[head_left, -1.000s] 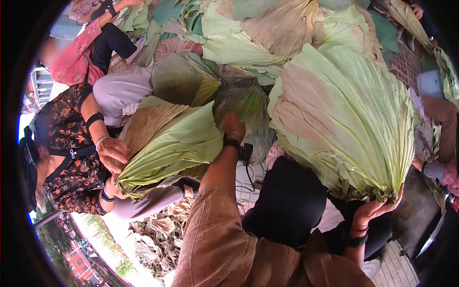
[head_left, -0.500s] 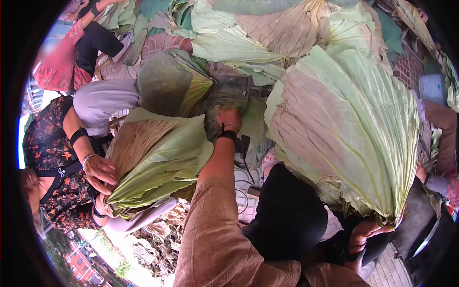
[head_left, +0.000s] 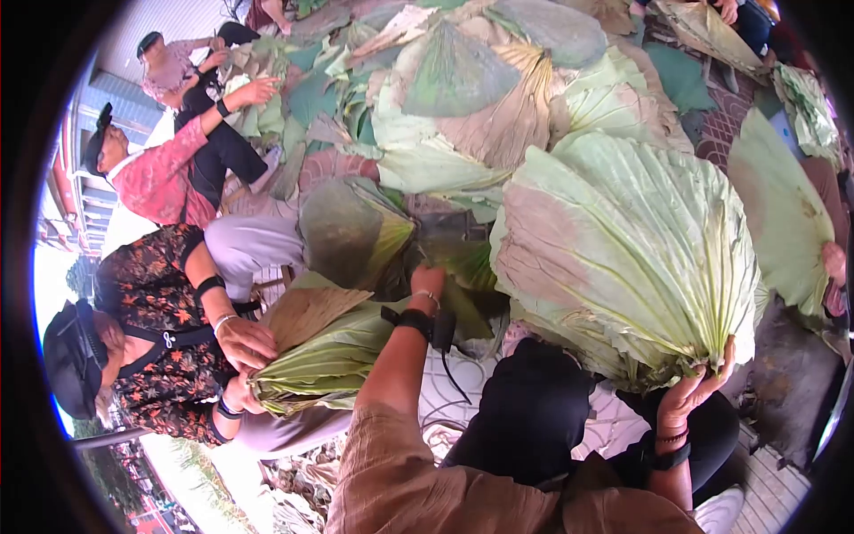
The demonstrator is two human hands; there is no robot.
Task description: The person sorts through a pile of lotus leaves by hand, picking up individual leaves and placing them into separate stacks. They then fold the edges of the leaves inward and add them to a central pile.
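My left hand (head_left: 429, 279) reaches forward in the middle, its fingers closed at the edge of a dark green leaf (head_left: 471, 263); the fingertips are partly hidden. At the right, my right hand (head_left: 687, 398) grips the gathered stem end of a large fanned stack of pale green leaves (head_left: 623, 240), brownish on its left side. The stack spreads up and left from that hand. Just left of my left hand lies a folded grey-green leaf pile (head_left: 351, 227) with a yellowish fold.
A co-worker at the left holds a green and brown leaf bundle (head_left: 329, 351) near my left forearm. More people sit at the upper left and right edge. A broad leaf heap (head_left: 463, 89) lies ahead. Another large leaf (head_left: 778, 214) stands at the right.
The view has shifted, showing more at the top and left. My left hand has drawn back a little toward me, and the dark leaf beside it has changed shape. My right hand keeps its hold.
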